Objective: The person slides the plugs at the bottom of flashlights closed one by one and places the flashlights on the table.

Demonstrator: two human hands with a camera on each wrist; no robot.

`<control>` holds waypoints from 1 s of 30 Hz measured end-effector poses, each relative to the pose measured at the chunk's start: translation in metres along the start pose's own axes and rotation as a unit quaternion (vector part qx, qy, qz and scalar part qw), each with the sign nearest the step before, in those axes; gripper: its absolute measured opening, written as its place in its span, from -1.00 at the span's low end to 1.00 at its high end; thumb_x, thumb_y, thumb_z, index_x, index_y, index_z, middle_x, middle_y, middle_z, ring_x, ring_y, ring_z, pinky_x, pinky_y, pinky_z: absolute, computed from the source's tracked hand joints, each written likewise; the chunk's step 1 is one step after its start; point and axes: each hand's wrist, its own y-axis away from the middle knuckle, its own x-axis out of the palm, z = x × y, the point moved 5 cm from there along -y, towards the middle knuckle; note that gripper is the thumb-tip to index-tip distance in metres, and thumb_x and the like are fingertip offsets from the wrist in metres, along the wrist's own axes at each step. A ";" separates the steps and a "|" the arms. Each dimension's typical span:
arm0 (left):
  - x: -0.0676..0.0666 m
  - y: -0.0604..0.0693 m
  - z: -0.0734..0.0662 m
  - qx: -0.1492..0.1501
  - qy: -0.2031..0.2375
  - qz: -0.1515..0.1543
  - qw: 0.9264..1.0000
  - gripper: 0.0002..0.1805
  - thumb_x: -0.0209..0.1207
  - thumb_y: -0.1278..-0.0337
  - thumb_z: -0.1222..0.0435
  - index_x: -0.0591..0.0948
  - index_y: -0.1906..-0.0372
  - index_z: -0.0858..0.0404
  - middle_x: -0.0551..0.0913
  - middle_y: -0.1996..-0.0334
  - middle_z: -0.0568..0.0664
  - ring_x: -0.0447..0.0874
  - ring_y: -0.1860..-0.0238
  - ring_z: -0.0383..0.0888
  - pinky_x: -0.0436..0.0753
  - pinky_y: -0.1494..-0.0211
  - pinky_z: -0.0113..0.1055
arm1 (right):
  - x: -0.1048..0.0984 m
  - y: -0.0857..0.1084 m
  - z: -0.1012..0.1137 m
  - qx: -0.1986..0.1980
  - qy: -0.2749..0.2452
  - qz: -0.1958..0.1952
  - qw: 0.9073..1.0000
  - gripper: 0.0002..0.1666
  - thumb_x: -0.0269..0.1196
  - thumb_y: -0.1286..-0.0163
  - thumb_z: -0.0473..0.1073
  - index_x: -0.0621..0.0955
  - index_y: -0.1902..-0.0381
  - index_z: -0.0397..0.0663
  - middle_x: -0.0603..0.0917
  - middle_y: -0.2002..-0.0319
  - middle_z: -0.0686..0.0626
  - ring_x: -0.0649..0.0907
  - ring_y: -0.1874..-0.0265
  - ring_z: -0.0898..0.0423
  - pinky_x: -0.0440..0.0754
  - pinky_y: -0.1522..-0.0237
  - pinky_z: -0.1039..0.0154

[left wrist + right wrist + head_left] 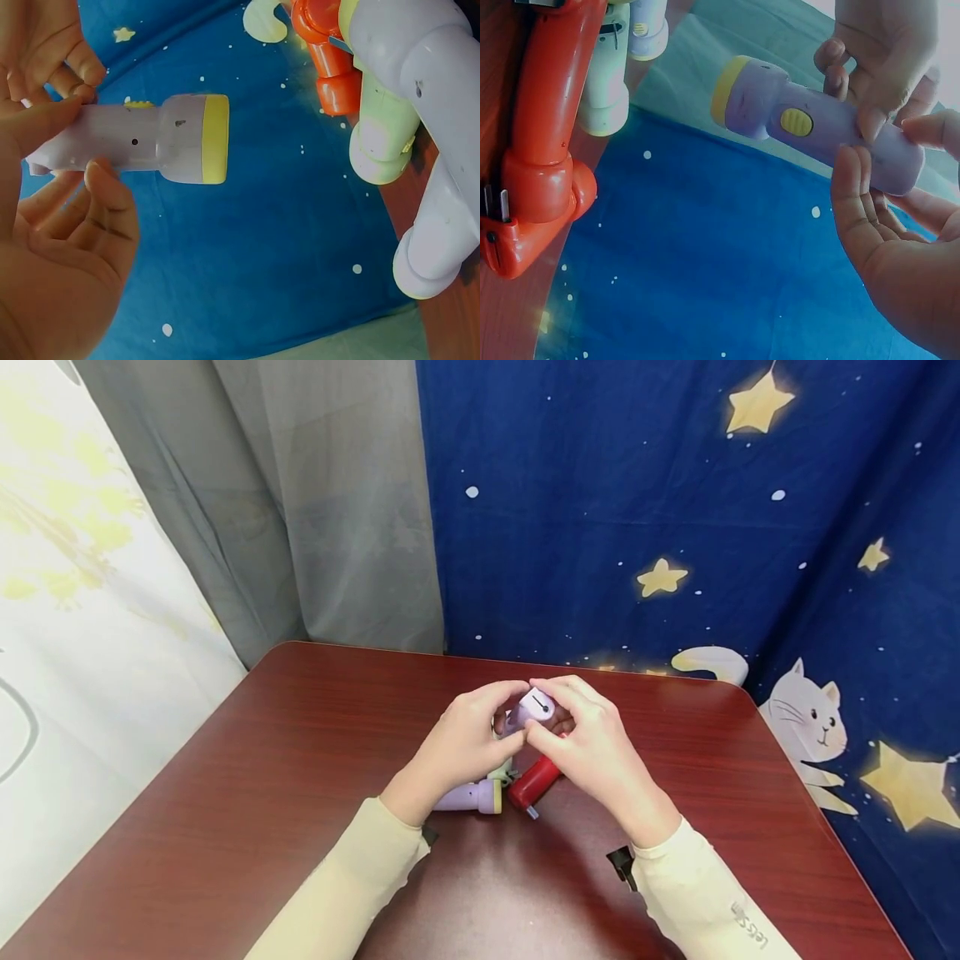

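Observation:
A purple flashlight (536,703) with a yellow rim is held above the table between both hands. Its slotted tail end faces the head camera. My left hand (467,737) pinches the body between thumb and fingers, and my right hand (596,739) grips it near the tail end. In the right wrist view the flashlight (825,124) shows a yellow ribbed switch on its side. Below the hands lies a red flashlight (536,783) with metal plug prongs sticking out. Beside it are another purple flashlight (465,797) and a pale green one (500,771), partly hidden by my left hand.
The flashlights lie close together on the reddish-brown table (337,718). A blue curtain (562,527) with stars and a grey curtain (352,510) hang behind the far edge. White cloth (97,693) hangs on the left.

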 end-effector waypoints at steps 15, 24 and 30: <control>-0.003 -0.003 -0.002 -0.019 -0.001 -0.027 0.999 -0.50 0.50 -0.15 0.29 0.64 -0.18 0.24 0.79 -0.04 0.03 0.78 0.02 -0.06 0.80 -0.13 -0.17 | 0.002 -0.001 0.002 -0.028 0.026 0.010 0.999 -0.42 0.48 -0.37 -0.24 0.65 -0.33 -0.14 0.72 -0.18 -0.09 0.71 0.10 0.04 0.79 0.05 0.08; -0.005 -0.008 0.005 -0.030 0.002 -0.046 0.998 -0.51 0.54 -0.13 0.30 0.66 -0.16 0.24 0.81 0.05 0.03 0.74 0.20 -0.06 0.78 0.08 -0.26 | 0.008 -0.002 -0.002 -0.041 0.025 0.018 0.999 -0.43 0.40 -0.39 -0.37 0.61 -0.36 -0.23 0.71 -0.22 -0.16 0.76 0.13 0.03 0.81 0.02 0.04; -0.019 -0.017 0.032 -0.102 -0.011 -0.089 0.991 -0.49 0.58 -0.10 0.21 0.65 -0.12 0.22 0.83 0.05 0.08 0.83 0.18 -0.06 0.84 0.06 -0.16 | 0.015 0.000 -0.006 -0.055 0.035 0.039 0.997 -0.45 0.34 -0.37 -0.45 0.62 -0.32 -0.28 0.69 -0.24 -0.20 0.78 0.21 0.08 0.82 0.08 0.07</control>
